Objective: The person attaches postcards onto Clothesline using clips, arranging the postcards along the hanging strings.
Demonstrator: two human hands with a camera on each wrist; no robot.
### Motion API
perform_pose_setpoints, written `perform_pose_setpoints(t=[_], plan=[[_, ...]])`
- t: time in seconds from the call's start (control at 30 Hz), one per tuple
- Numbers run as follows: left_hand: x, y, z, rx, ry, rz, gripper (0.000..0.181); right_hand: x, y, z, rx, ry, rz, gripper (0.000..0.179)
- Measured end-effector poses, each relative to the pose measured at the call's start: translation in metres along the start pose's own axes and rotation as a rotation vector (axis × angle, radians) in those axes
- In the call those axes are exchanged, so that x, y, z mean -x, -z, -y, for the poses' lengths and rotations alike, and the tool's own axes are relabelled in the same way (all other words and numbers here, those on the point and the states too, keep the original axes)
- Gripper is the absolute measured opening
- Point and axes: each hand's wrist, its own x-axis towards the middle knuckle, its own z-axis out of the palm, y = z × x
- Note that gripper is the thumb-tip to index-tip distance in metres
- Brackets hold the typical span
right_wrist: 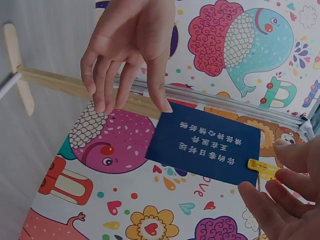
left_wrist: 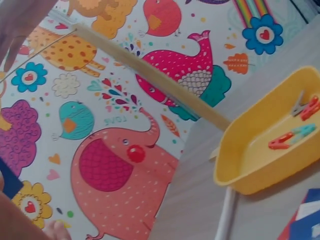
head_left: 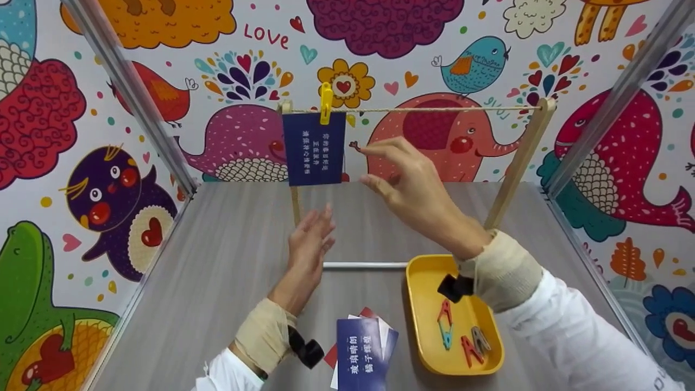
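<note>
A dark blue card [head_left: 315,152] with white lettering hangs from a string [head_left: 434,109], held by a yellow clothespin [head_left: 326,103] at its top edge. My left hand [head_left: 310,239] is below the card, fingers extended and holding nothing. To the card's right, my right hand [head_left: 415,187] has its thumb and forefinger spread apart with nothing between them. The right wrist view shows the left hand [right_wrist: 132,50] close to one corner of the card [right_wrist: 205,142], and the right hand [right_wrist: 290,195] near the clothespin [right_wrist: 262,168], apparently not gripping it.
A wooden post [head_left: 518,163] supports the string on the right. A yellow tray [head_left: 415,326] holds several clothespins, among them a red one [head_left: 471,350]. Overlapping blue, white and red cards [head_left: 358,353] lie left of the tray. A white rod [head_left: 364,265] crosses the table.
</note>
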Motion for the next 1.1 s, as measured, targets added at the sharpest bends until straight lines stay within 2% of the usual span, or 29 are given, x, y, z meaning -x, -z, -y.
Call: perform_pose_setpoints(t=[0.13,0.27,0.37,0.47,0.6,0.73,0.83,0.93,1.1], plan=[[0.010,-0.002,0.021,-0.076,-0.029,0.054,0.067,0.017,0.000,-0.013,0.003,0.055,0.009,0.039],[0.017,-0.004,0.038,-0.130,-0.058,0.109,0.066,0.035,0.001,-0.032,0.009,0.112,-0.021,0.037],[0.022,-0.006,0.051,-0.148,-0.058,0.146,0.068,0.050,-0.001,-0.049,0.006,0.128,-0.043,0.038],[0.027,-0.009,0.063,-0.202,-0.060,0.155,0.066,0.067,-0.006,-0.067,0.011,0.133,-0.062,0.040],[0.035,-0.013,0.079,-0.301,-0.108,0.166,0.055,0.089,-0.015,-0.090,0.012,0.162,-0.127,0.040],[0.041,-0.017,0.094,-0.333,-0.159,0.205,0.049,0.111,-0.023,-0.112,0.029,0.198,-0.198,0.043],[0.047,-0.020,0.103,-0.347,-0.166,0.241,0.048,0.129,-0.027,-0.125,0.073,0.179,-0.205,0.046],[0.051,-0.023,0.110,-0.378,-0.182,0.274,0.049,0.144,-0.030,-0.135,0.131,0.122,-0.184,0.045],[0.056,-0.027,0.122,-0.433,-0.191,0.309,0.048,0.161,-0.032,-0.150,0.206,0.056,-0.146,0.043]])
